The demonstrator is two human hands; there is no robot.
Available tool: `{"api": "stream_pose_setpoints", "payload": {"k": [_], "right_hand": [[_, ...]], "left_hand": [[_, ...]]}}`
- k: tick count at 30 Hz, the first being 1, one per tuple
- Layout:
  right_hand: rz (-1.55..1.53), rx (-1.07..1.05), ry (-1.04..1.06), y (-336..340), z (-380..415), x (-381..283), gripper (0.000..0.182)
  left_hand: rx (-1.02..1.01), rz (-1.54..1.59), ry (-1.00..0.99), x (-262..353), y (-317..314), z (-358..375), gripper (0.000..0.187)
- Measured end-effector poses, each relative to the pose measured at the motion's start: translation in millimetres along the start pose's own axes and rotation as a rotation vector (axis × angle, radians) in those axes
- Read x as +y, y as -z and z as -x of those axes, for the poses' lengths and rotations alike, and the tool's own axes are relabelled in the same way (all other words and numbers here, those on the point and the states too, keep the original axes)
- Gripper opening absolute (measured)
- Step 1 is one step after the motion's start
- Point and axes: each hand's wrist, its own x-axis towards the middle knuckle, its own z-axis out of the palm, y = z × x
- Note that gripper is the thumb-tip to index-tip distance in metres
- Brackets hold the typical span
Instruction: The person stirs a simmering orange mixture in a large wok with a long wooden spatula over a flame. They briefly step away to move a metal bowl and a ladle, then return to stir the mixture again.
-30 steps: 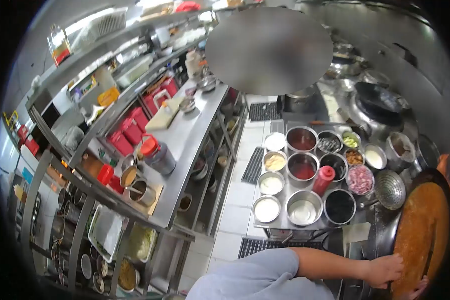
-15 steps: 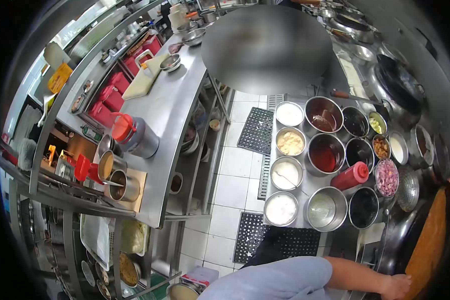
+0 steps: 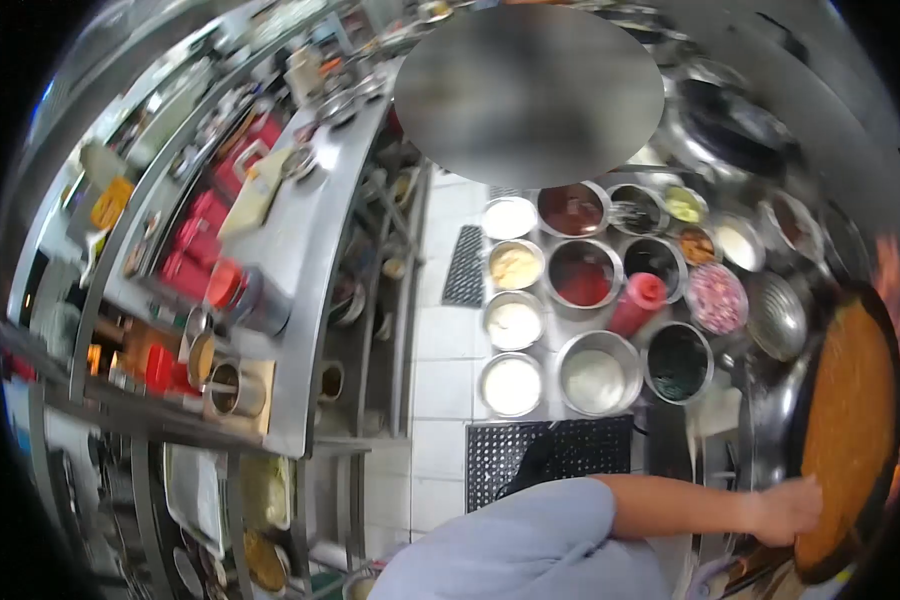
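My left hand [image 3: 790, 510] is closed on the near left edge of a large dark wok [image 3: 808, 572] at the right. Orange-brown food or liquid [image 3: 850, 400] spreads across the wok; I cannot tell which. My left arm, in a light blue sleeve, reaches in from the bottom. My right hand does not show. Beside the wok lies a perforated metal ladle [image 3: 776, 316]. Left of it stand metal containers with chopped pink onion [image 3: 717, 298], a dark green content [image 3: 679, 363] and white contents [image 3: 512, 385]. A red squeeze bottle [image 3: 638, 304] stands among them.
A long steel counter [image 3: 310, 260] on the left bears a red-lidded jug [image 3: 250, 297], a cutting board [image 3: 253, 200] and pots. Tiled floor [image 3: 440, 390] and a black perforated mat [image 3: 550, 455] lie between. Flames [image 3: 892, 270] show beyond the wok. A blurred oval hides the top middle.
The view has shifted, so the containers sit further left and higher, and more of the wok shows. My left hand appears higher in view, still at the wok's edge.
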Motion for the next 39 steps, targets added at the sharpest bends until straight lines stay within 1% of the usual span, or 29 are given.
{"api": "stream_pose_setpoints", "payload": {"k": [2,3,4,5,6,7,8,9,10,11,12,15,18,20,22,23,24,25,26,27,28,29,30,32,34,35,36,38,39], "right_hand": [[0.018,0.013,-0.012,53,-24,-2,0.021],[0.021,0.023,-0.032,82,-35,-4,0.022],[0.024,0.027,-0.057,112,-42,-2,0.024],[0.021,0.032,-0.090,137,-45,0,0.026],[0.003,0.027,-0.131,156,-46,11,0.028],[-0.035,0.028,-0.154,163,-34,12,0.030],[-0.062,0.026,-0.163,161,-15,10,0.032],[-0.185,0.136,-0.233,107,22,-12,0.025],[-0.472,-0.108,-0.257,97,41,-10,0.038],[-0.551,0.051,-0.261,63,64,-19,0.042],[-0.586,0.026,-0.235,62,73,-7,0.042],[-0.594,0.211,-0.220,39,105,10,0.043],[-0.625,0.245,-0.140,18,141,39,0.041],[-0.657,0.297,-0.163,-1,167,45,0.041],[-0.568,0.173,-0.090,-18,193,58,0.041],[-0.383,0.203,-0.093,-36,204,43,0.041],[-0.290,0.113,-0.070,-45,215,45,0.043],[-0.250,0.006,0.004,-54,224,49,0.041],[-0.115,-0.059,-0.063,-64,232,34,0.037],[-0.082,-0.157,0.000,-71,237,39,0.033],[-0.117,-0.177,0.148,-84,237,47,0.023],[-0.024,-0.240,0.192,-90,237,44,0.023],[0.096,-0.316,0.283,-95,232,49,0.025],[0.165,-0.346,0.358,-102,223,56,0.028],[0.121,-0.331,0.265,-100,209,50,0.030],[0.098,-0.335,0.216,-96,201,46,0.031],[0.132,-0.328,0.115,-89,193,48,0.034],[0.087,-0.278,0.131,-82,170,47,0.039],[0.112,-0.276,0.118,-77,160,40,0.042]], "left_hand": [[-0.055,0.129,0.059,7,33,1,0.029],[0.040,0.117,-0.004,9,41,1,0.032],[0.087,0.066,-0.029,14,49,1,0.030],[-0.098,0.063,0.067,21,61,-6,0.031],[0.036,0.058,-0.028,19,60,-4,0.033],[-0.053,0.027,-0.016,21,60,-10,0.033],[-0.109,-0.040,0.005,29,62,-18,0.030],[-0.134,-0.072,0.011,32,60,-24,0.028],[-0.160,-0.119,0.028,35,56,-27,0.027],[-0.167,-0.141,0.020,37,53,-29,0.026],[-0.161,-0.179,0.021,39,52,-32,0.024],[-0.236,-0.202,0.045,46,53,-37,0.024],[-0.286,-0.232,0.020,47,53,-36,0.025],[-0.343,-0.244,-0.009,47,55,-38,0.027],[-0.372,-0.246,-0.027,46,56,-38,0.028],[-0.383,-0.237,-0.036,45,56,-37,0.030],[-0.387,-0.240,-0.045,44,56,-36,0.030],[-0.389,-0.243,-0.053,44,56,-35,0.030],[-0.387,-0.246,-0.060,45,56,-35,0.031],[-0.392,-0.260,-0.058,45,57,-33,0.033],[-0.391,-0.260,-0.063,45,59,-30,0.034],[-0.388,-0.260,-0.070,44,59,-27,0.036],[-0.385,-0.258,-0.077,42,60,-27,0.037],[-0.367,-0.245,-0.109,39,60,-27,0.039],[-0.340,-0.220,-0.111,40,59,-25,0.041],[-0.367,-0.218,-0.102,38,60,-24,0.041],[-0.346,-0.200,-0.111,38,60,-23,0.041],[-0.305,-0.174,-0.127,37,61,-24,0.041],[-0.282,-0.157,-0.128,36,61,-23,0.040]]}}
